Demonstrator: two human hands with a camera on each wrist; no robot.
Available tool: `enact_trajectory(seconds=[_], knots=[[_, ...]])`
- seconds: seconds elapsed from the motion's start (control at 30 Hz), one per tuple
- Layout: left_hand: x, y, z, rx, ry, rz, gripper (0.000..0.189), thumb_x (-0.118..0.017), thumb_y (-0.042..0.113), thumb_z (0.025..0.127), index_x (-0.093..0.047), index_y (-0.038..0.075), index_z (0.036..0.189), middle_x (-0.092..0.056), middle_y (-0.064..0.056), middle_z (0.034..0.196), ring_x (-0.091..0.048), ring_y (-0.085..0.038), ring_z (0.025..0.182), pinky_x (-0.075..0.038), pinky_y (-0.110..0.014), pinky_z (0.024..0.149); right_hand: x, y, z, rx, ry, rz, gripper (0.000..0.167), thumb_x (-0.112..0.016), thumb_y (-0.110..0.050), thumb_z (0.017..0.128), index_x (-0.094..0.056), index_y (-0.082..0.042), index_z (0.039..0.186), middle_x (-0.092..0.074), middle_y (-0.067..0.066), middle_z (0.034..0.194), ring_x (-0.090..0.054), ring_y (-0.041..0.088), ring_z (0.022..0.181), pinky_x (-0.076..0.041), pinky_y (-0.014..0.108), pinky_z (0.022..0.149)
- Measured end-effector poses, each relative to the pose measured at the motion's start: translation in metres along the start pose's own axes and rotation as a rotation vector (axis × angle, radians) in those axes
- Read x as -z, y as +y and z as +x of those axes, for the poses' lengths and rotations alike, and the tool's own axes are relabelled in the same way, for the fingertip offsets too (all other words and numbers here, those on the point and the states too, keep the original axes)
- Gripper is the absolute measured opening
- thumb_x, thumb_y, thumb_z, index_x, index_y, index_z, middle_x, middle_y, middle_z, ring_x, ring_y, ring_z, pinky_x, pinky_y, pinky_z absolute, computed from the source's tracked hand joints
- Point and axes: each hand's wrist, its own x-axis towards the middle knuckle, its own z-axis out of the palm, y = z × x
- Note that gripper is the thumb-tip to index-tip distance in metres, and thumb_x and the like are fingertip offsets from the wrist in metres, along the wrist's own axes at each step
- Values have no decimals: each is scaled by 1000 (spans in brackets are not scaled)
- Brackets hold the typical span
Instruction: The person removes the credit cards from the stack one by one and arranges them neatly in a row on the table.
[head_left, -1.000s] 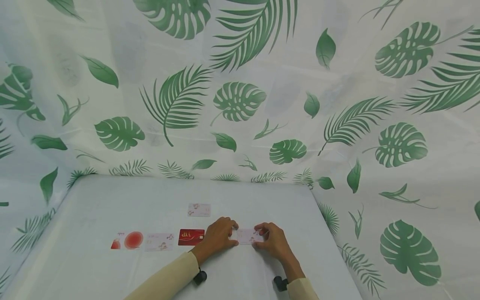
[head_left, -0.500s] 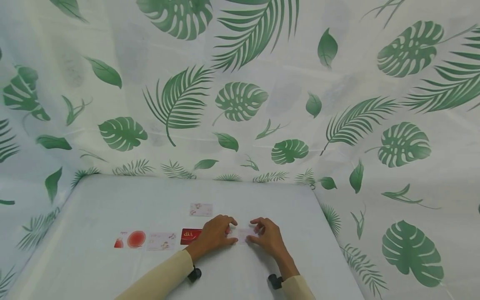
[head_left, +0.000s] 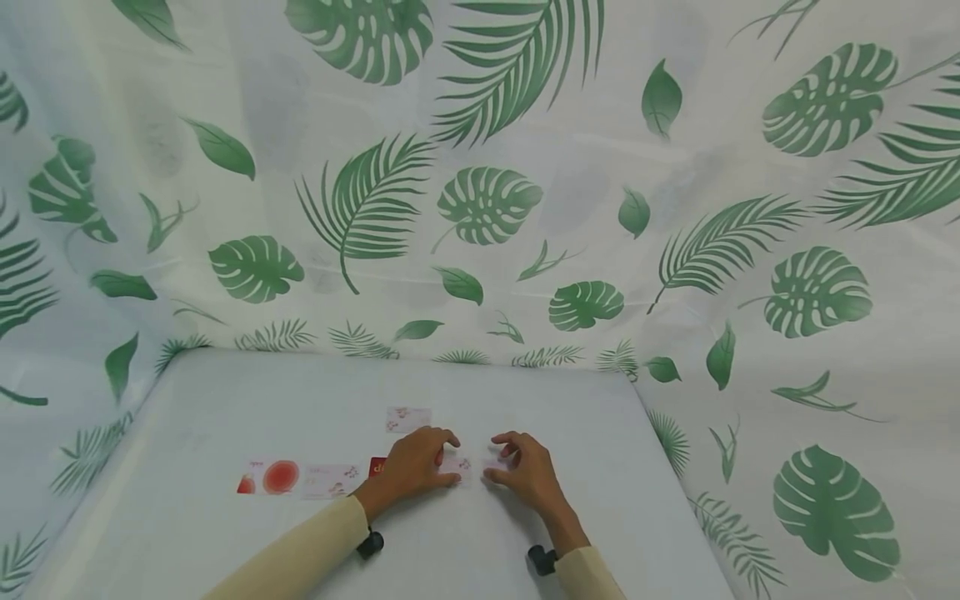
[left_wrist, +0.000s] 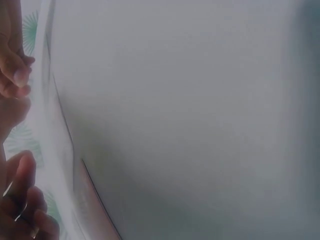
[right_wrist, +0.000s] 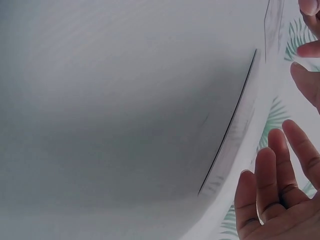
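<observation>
Two pale pink patterned cards lie between my hands on the white table. One flowered card [head_left: 456, 467] is by the thumb and index finger of my left hand [head_left: 405, 467]. The other pale card [head_left: 492, 463] is partly covered by my right hand [head_left: 531, 479]. Both hands have bent, spread fingers. In the right wrist view the fingers [right_wrist: 266, 182] appear apart from the flat card [right_wrist: 230, 135]. The left wrist view shows loosely bent fingers [left_wrist: 35, 205] beside a card edge [left_wrist: 97, 205]. A red card [head_left: 377, 466] is mostly hidden by my left hand.
Farther left lie a flowered pink card [head_left: 330, 481] and a white card with a red circle [head_left: 281, 477]. Another pale card [head_left: 408, 419] lies behind my left hand. A leaf-print curtain [head_left: 487, 208] surrounds the white table [head_left: 225, 392].
Both hands have moved left. My left hand now covers more of the red card, and more of the flowered card beside its thumb shows. The head view has shifted slightly.
</observation>
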Motion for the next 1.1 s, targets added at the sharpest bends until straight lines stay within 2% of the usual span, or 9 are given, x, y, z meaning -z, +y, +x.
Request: enact_trajectory(seconds=[0.3, 0.73, 0.9, 1.1], knots=[[5, -9, -6, 9, 22, 5, 48, -91, 39, 84, -73, 16, 123, -55, 5, 75, -43, -4, 68, -38, -22, 59, -5, -5, 3, 22, 0, 0, 51, -96, -23, 78, -73, -22, 124, -68, 2, 100, -58, 16, 92, -49, 31, 81], [23, -20, -11, 47, 11, 48, 47, -90, 37, 86, -70, 18, 125, -53, 6, 77, -42, -5, 66, -37, -23, 56, -7, -10, 5, 16, -9, 17, 53, -96, -24, 77, -73, -23, 125, -68, 1, 103, -58, 16, 93, -48, 30, 80], [24, -25, -13, 72, 17, 90, 49, -89, 41, 86, -70, 20, 126, -52, 9, 80, -44, -5, 73, -42, -25, 63, -9, -14, 6, 15, -14, 13, 54, -96, -25, 77, -72, -24, 126, -68, -1, 104, -57, 15, 93, -48, 30, 80], [26, -29, -17, 70, 50, 83, 49, -90, 39, 84, -70, 18, 124, -50, 8, 77, -44, -5, 71, -41, -24, 63, -12, -18, 6, 18, -22, 24, 54, -96, -24, 78, -72, -23, 126, -68, 1, 105, -57, 16, 94, -48, 30, 81]])
